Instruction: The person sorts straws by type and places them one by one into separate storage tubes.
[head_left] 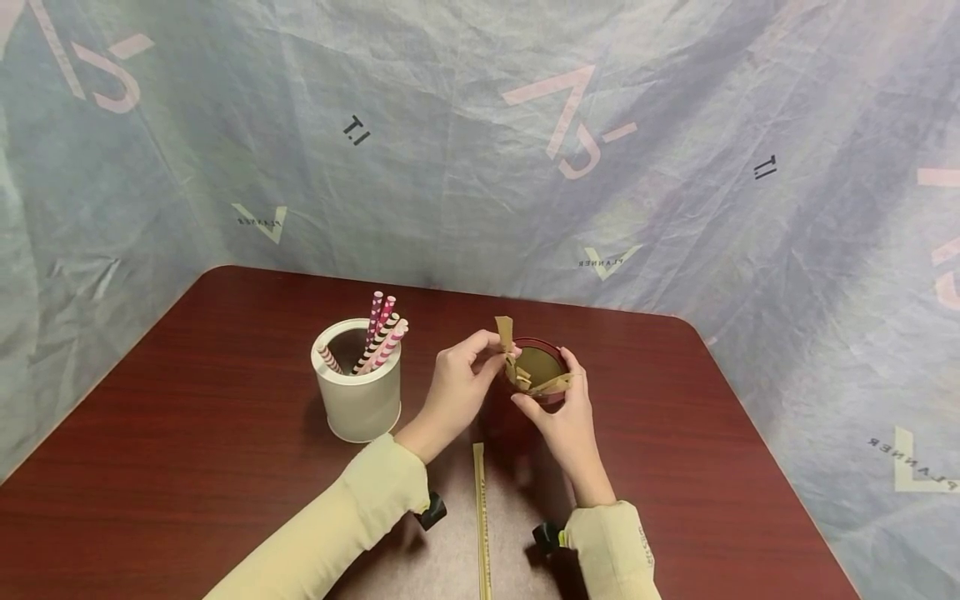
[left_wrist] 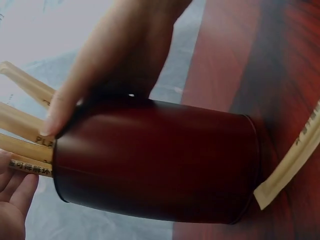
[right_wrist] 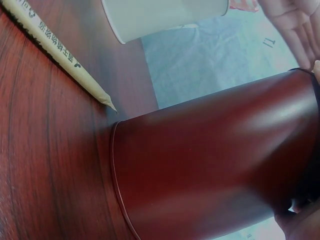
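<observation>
A dark red can (left_wrist: 155, 160) stands on the table, holding several straws in printed paper wrappers (left_wrist: 22, 122) that stick out of its mouth. My right hand (head_left: 566, 421) grips the can near its rim, thumb on the near side and fingers on the far right. At the left of the rim, my left hand (head_left: 459, 379) pinches one paper-wrapped straw (head_left: 504, 332), whose top rises above the fingers. Another wrapped straw (head_left: 482, 517) lies on the table between my forearms, its far end close to the can's base.
Left of my hands stands a white can (head_left: 362, 408) with several striped and dotted paper straws (head_left: 386, 333). The dark red wooden table (head_left: 225, 400) ends at a grey-blue cloth backdrop (head_left: 420, 167) behind and at both sides.
</observation>
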